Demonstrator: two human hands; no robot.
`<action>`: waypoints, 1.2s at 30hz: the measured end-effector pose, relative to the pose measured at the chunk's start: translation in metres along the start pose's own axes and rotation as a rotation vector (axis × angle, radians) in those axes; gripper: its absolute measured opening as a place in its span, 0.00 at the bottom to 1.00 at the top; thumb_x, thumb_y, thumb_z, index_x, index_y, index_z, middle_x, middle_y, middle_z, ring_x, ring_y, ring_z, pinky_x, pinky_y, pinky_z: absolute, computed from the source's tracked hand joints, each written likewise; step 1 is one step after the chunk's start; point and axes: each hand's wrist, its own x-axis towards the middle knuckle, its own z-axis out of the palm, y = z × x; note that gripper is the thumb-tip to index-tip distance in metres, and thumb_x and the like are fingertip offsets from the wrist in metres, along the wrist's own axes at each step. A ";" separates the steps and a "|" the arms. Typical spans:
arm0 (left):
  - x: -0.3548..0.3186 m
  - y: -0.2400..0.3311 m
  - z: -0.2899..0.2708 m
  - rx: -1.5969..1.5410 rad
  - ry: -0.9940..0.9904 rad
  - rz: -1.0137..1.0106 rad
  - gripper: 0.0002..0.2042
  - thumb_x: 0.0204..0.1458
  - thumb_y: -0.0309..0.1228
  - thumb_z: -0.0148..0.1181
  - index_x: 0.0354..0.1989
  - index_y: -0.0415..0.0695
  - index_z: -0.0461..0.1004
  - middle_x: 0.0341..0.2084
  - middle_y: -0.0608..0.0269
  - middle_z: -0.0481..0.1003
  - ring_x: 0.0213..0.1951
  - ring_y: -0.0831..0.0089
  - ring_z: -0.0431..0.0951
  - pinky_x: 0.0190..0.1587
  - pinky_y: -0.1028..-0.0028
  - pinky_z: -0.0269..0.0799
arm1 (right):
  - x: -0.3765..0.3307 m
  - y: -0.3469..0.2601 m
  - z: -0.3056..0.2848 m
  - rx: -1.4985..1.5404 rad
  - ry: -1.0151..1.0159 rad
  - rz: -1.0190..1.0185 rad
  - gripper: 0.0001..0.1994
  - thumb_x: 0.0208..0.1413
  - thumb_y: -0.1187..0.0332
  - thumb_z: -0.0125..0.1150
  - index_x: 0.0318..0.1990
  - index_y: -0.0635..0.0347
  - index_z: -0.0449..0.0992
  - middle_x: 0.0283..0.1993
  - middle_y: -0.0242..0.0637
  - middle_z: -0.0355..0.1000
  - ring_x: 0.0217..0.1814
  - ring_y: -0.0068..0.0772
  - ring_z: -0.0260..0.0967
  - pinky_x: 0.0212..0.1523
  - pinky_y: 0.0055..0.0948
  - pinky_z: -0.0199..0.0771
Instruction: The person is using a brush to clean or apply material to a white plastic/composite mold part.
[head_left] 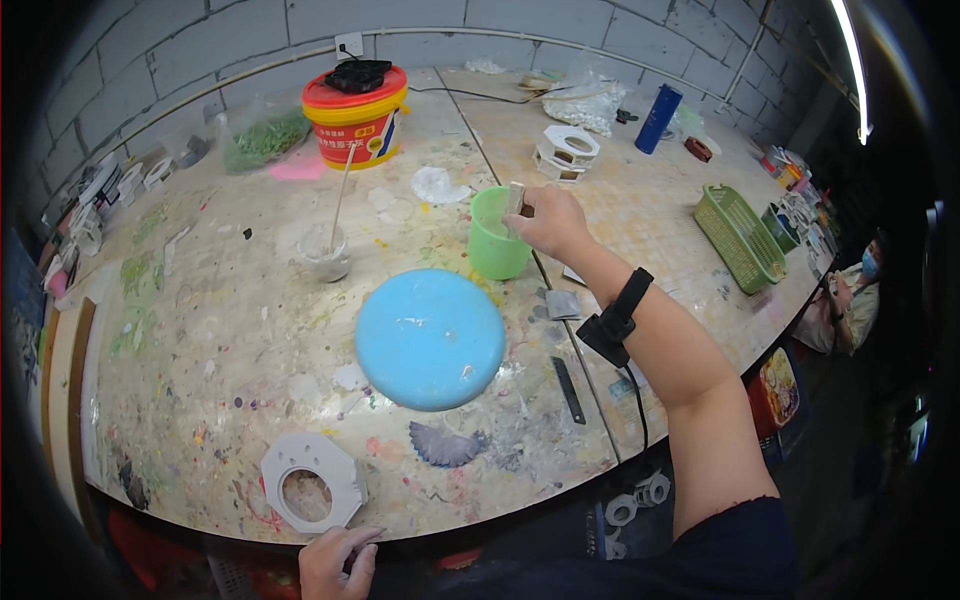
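Note:
My right hand [553, 222] pinches a small flat greyish piece [515, 198] at the rim of a light green plastic cup [497, 250]. The piece's lower end dips inside the cup; its exact kind I cannot make out. At the table's front edge, my left hand [335, 566] is empty, thumb and forefinger a little apart, just below a white octagonal frame [345, 480] with a round opening. Whether the fingers touch that frame is unclear. A round light blue disc [430, 338] lies between the cup and the frame.
A white bowl [325, 262] with a stick stands left of the cup, before a red and yellow bucket [352, 125]. White octagonal pieces [568, 150], a blue cylinder [658, 120] and a green basket [738, 240] stand right. A dark blade [568, 390] lies near the table seam. Another person [855, 300] sits far right.

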 end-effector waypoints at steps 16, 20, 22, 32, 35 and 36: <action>-0.006 -0.002 -0.003 -0.004 -0.013 -0.009 0.07 0.51 0.23 0.58 0.39 0.38 0.77 0.32 0.52 0.76 0.34 0.59 0.77 0.39 0.69 0.71 | -0.004 0.000 0.006 0.066 0.044 -0.009 0.17 0.43 0.54 0.66 0.29 0.62 0.79 0.31 0.50 0.73 0.36 0.50 0.72 0.38 0.42 0.71; -0.006 -0.008 -0.002 0.053 -0.018 -0.001 0.07 0.52 0.23 0.58 0.39 0.38 0.77 0.32 0.53 0.76 0.34 0.59 0.77 0.39 0.69 0.71 | -0.004 -0.003 -0.001 0.086 0.007 -0.001 0.14 0.43 0.57 0.65 0.31 0.57 0.80 0.29 0.45 0.76 0.35 0.48 0.74 0.38 0.41 0.73; -0.007 -0.008 -0.001 0.009 0.020 0.044 0.07 0.51 0.23 0.59 0.39 0.39 0.77 0.31 0.53 0.76 0.34 0.60 0.77 0.38 0.69 0.71 | -0.003 0.002 -0.003 0.182 0.066 0.022 0.14 0.43 0.58 0.65 0.31 0.58 0.80 0.28 0.44 0.76 0.33 0.46 0.74 0.36 0.38 0.73; -0.020 0.007 0.009 -0.052 0.025 0.048 0.07 0.52 0.23 0.58 0.38 0.39 0.77 0.32 0.52 0.77 0.34 0.59 0.77 0.39 0.69 0.71 | -0.033 0.021 -0.052 1.215 0.172 0.281 0.08 0.52 0.67 0.64 0.34 0.62 0.78 0.30 0.33 0.77 0.29 0.22 0.70 0.34 0.24 0.67; -0.026 0.016 0.012 -0.072 0.050 0.109 0.07 0.52 0.24 0.58 0.39 0.40 0.78 0.33 0.49 0.77 0.37 0.56 0.78 0.45 0.67 0.71 | -0.054 0.021 -0.059 1.319 0.072 0.316 0.07 0.52 0.68 0.64 0.36 0.61 0.77 0.30 0.34 0.77 0.29 0.21 0.69 0.36 0.20 0.66; -0.025 0.010 0.014 -0.073 0.042 0.094 0.07 0.52 0.24 0.58 0.39 0.40 0.78 0.33 0.49 0.77 0.37 0.56 0.78 0.45 0.67 0.71 | -0.063 0.018 -0.058 1.319 0.059 0.329 0.07 0.52 0.68 0.64 0.36 0.61 0.77 0.30 0.34 0.77 0.29 0.21 0.69 0.36 0.20 0.66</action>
